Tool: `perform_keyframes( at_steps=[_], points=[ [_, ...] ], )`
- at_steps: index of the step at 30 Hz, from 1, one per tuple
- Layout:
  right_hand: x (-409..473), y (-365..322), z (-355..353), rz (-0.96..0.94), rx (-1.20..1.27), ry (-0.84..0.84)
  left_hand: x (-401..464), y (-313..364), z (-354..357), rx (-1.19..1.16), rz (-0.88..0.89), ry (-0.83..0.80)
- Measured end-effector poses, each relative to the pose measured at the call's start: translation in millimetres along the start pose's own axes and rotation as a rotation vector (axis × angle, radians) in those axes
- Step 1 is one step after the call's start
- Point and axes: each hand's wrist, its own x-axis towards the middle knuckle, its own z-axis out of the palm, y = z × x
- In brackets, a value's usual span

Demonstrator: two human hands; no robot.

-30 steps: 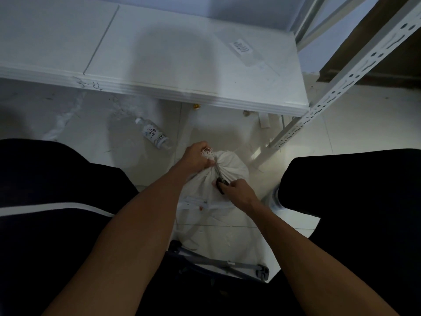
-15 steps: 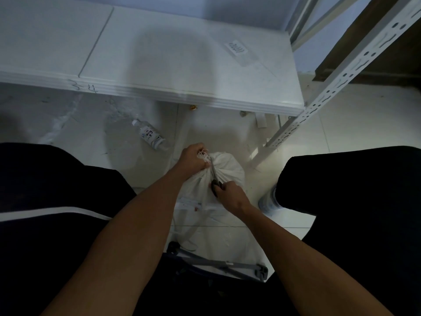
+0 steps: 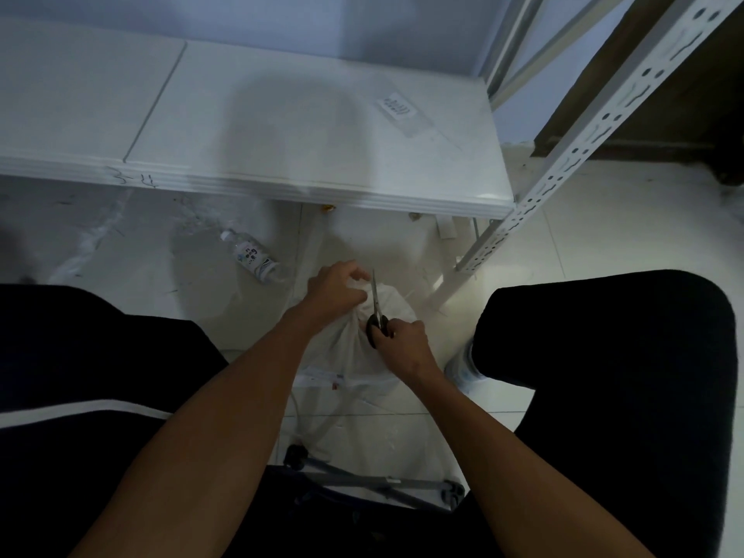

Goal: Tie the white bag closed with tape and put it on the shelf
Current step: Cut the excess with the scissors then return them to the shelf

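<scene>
Head cam: white bag (image 3: 362,352) down on the floor just off the shelf (image 3: 282,147) front edge, neck bunched tight in left hand (image 3: 336,289), right hand (image 3: 404,344) closed round black-handled scissors (image 3: 376,312), blades up.

White bag (image 3: 354,348), black-handled scissors (image 3: 377,322), white shelf (image 3: 282,126), black trousers (image 3: 624,376).

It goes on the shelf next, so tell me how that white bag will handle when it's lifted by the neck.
The white bag looks like soft fabric, bunched at the neck in the left hand, so it will probably sag and swing. Its rounded body suggests some contents; the weight is unclear. On the flat shelf it would likely slump rather than roll.
</scene>
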Motion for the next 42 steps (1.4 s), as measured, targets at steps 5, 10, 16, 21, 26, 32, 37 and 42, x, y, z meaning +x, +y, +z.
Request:
perform_keyframes(
  at_steps=[5,10,16,21,26,32,37,42],
  points=[
    [-7.8,-11.8,-12.5,0.011,0.08,-0.061,-6.9,30.5,-13.6,-0.267,0.004,-0.02],
    [-7.4,-16.3,-18.4,-0.012,0.149,-0.037,-24.3,40.7,-0.3,-0.526,-0.034,0.013],
    [1.3,-25.3,-36.8,-0.05,0.007,0.013,-40.7,69.4,3.2,-0.792,-0.053,0.132],
    [19.0,-41.3,-69.8,-0.121,0.038,0.176,-19.9,98.7,-9.7,-0.907,-0.068,0.252],
    [35.0,-60.7,-108.2,-0.133,0.392,0.388,14.3,149.9,-15.0,-1.278,-0.135,0.304],
    [82.0,-73.5,-159.6,-0.082,0.78,0.46,71.1,207.7,-4.9,-1.419,-0.149,0.251],
    [135.8,-69.2,-206.6,-0.089,0.511,0.583,153.0,220.7,12.1,-1.0,-0.24,0.281],
    [188.6,-50.2,-231.7,-0.119,0.148,0.483,215.7,202.6,33.3,-0.489,-0.335,0.265]
  ],
)
